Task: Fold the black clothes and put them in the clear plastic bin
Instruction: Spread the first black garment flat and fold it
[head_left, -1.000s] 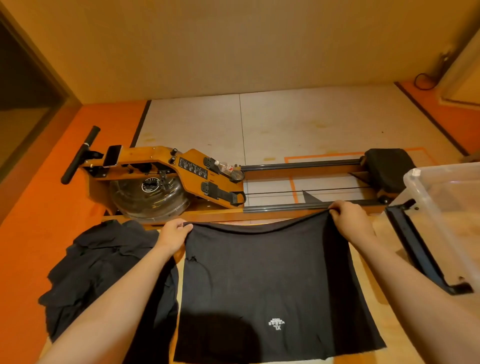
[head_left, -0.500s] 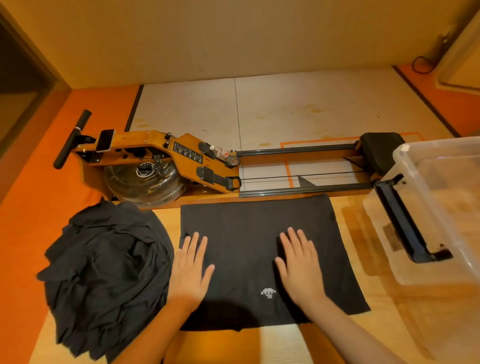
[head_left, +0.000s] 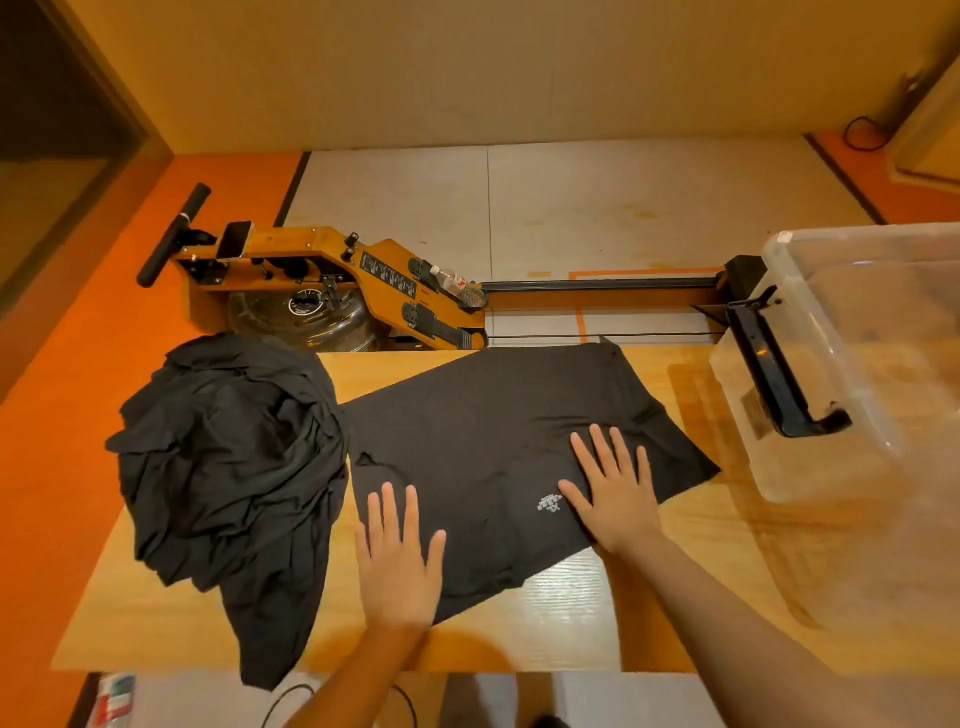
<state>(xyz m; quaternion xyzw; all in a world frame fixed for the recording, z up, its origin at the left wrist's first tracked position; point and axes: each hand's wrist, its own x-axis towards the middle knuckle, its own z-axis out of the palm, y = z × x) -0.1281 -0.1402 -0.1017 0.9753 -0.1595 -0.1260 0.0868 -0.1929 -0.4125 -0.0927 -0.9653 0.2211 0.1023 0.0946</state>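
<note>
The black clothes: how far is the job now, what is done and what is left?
Done: one black garment lies spread on the table. In hand: left hand and right hand press flat on it. Left: folding it, the crumpled pile beside it, and filling the clear bin, where no black cloth shows.

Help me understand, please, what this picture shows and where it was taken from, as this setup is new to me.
There is no robot: one camera worn on the person's head looks down at their two bare hands. The left hand and right hand lie flat, fingers straight, on a black garment spread on the wooden table; neither holds anything. A crumpled pile of black clothes lies to its left, and the clear plastic bin stands on the right. Beyond the table, a rowing machine sits on the floor.
</note>
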